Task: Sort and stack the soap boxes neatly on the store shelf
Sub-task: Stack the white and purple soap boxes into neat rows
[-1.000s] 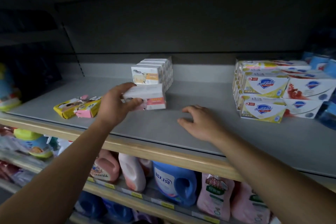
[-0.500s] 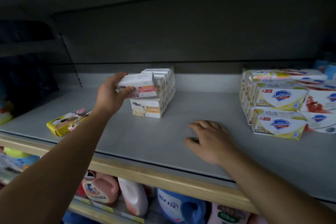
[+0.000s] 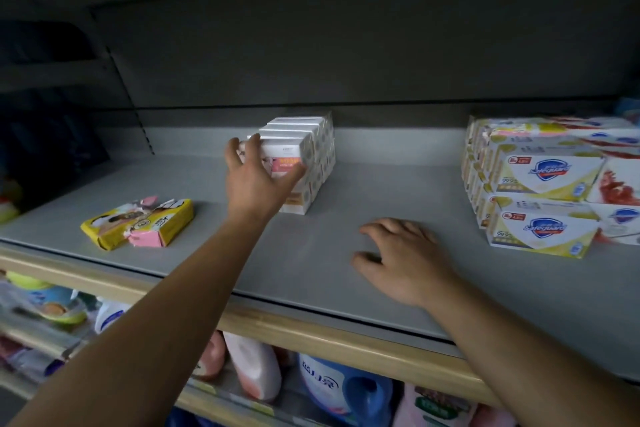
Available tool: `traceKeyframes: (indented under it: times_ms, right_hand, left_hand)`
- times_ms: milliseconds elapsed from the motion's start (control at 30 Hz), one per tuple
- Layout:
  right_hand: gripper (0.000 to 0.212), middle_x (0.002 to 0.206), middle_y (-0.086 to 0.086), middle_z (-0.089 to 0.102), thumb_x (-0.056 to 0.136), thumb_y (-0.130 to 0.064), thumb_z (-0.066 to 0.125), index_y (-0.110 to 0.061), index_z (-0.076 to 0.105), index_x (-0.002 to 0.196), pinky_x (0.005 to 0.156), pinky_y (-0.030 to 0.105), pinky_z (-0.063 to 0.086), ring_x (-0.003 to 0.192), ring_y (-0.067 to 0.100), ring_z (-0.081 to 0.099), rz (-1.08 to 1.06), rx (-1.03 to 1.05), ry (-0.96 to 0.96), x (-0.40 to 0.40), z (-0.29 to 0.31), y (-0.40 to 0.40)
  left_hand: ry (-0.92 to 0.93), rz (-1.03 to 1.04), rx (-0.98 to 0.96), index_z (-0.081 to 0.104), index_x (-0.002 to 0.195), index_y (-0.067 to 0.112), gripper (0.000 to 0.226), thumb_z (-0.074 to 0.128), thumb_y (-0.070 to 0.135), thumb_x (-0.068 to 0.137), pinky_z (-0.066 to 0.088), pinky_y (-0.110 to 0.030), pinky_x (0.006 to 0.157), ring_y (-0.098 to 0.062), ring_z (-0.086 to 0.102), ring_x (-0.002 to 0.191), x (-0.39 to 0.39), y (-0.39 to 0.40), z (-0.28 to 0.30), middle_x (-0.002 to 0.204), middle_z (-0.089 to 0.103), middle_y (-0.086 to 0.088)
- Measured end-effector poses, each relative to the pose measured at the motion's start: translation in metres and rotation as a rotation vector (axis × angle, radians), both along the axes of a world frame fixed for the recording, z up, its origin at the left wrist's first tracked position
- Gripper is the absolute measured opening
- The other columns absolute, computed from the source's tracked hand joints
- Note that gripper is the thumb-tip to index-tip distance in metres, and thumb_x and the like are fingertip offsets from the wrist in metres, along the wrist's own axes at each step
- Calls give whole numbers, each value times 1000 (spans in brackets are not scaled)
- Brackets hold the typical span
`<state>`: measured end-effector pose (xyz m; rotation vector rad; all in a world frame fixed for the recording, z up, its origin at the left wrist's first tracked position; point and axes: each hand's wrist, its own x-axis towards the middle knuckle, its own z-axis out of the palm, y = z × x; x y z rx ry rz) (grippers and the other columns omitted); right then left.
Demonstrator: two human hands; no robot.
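Left hand (image 3: 258,180) grips top white box (image 3: 287,156), front of stack (image 3: 304,163), shelf (image 3: 346,253) at 12 o'clock. Right hand (image 3: 403,260) flat, fingers spread, holds nothing. Risk: crooked drop, stack tips over.

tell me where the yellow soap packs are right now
In the head view the yellow soap packs lie near the shelf's front edge on the left, left of the left hand.

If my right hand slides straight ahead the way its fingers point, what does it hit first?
Probably nothing soon: the right hand points up-left over bare shelf, toward the white soap box stack. Depth is unclear.
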<state>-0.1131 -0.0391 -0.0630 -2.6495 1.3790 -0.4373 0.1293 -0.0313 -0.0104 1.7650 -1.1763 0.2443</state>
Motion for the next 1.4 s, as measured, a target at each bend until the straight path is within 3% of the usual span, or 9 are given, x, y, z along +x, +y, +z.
traceKeyframes:
  times_ms: [467, 733, 1000, 1067, 1233, 1400]
  right_hand:
    - [61, 146, -13, 40, 84, -60, 34, -36, 42, 140, 109, 39, 25, 135, 17, 34, -16, 2, -16, 1, 0, -1]
    - [61, 146, -13, 40, 85, -61, 34, -37, 40, 141, 108, 38, 25, 135, 17, 34, -10, 5, -23, 0, 0, 0]
    - [59, 148, -13, 40, 87, -59, 39, -36, 42, 141, 110, 37, 26, 136, 16, 35, -9, -3, -24, 1, 4, 2]
    - [58, 148, -13, 41, 88, -59, 41, -35, 43, 140, 111, 36, 26, 136, 17, 36, -13, -9, -25, 0, 5, 4]
    - [56, 147, -11, 43, 89, -57, 45, -33, 47, 139, 113, 33, 28, 135, 18, 40, -8, -3, -16, 0, 10, 7]
    - [45, 136, -2, 55, 90, -46, 57, -23, 59, 129, 105, 26, 35, 126, 20, 50, 15, -15, -52, -4, 19, 13]
  left_hand:
    - [34, -13, 5, 40, 140, 18, 93, 83, 53, 65, 39, -24, 94, -21, 48, 123, 8, -10, 8, 149, 29, -6]
    - [73, -14, 0, 40, 140, 20, 91, 84, 50, 66, 33, -20, 94, -23, 46, 127, 6, -13, 4, 152, 24, -6]
    - [126, -52, 203, 20, 154, 30, 96, 73, 54, 78, 31, -40, 113, -27, 22, 147, 15, 5, 17, 164, 1, -2]
    - [112, -42, 189, 20, 154, 28, 91, 72, 48, 82, 32, -40, 112, -27, 25, 146, 15, 16, 20, 164, 8, -4]
    - [75, -23, 49, 50, 135, 15, 57, 72, 30, 85, 43, -30, 98, -26, 54, 119, 0, 57, 8, 139, 47, -8]
    - [-27, -170, 355, 61, 127, 21, 46, 67, 40, 86, 43, -26, 93, -23, 60, 113, -34, 93, -25, 127, 64, -4]
